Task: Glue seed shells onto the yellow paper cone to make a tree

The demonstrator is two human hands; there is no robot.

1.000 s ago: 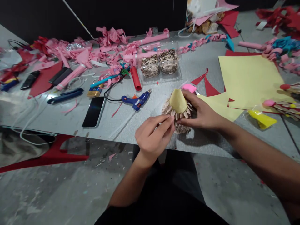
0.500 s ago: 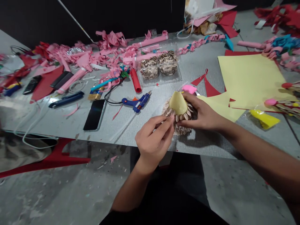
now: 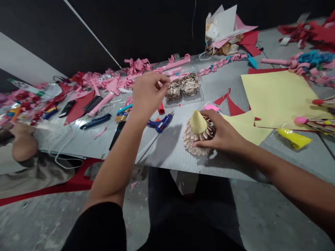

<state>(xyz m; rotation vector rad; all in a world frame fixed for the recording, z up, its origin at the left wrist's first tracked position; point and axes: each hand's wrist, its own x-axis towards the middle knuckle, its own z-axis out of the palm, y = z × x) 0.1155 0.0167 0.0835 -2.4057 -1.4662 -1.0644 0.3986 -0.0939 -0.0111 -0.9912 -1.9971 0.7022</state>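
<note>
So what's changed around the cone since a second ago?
Your left hand has left the cone and moved forward and to the left, toward the clear tray; whether it holds anything can't be made out. The cone looks more upright. Your right hand still grips the cone's side, and the glue gun lies where it was.

Running clear right now just left of the seed-covered paper cone, over bare tabletop, then stopped farther left by the blue glue gun. Narrow but passable on the cone's near side, along the table edge. Blocked on the cone's right by the right hand, curled around it. Passable beyond the cone, up to the clear plastic tray; crowded beyond and left of the cone by the left hand.
</note>
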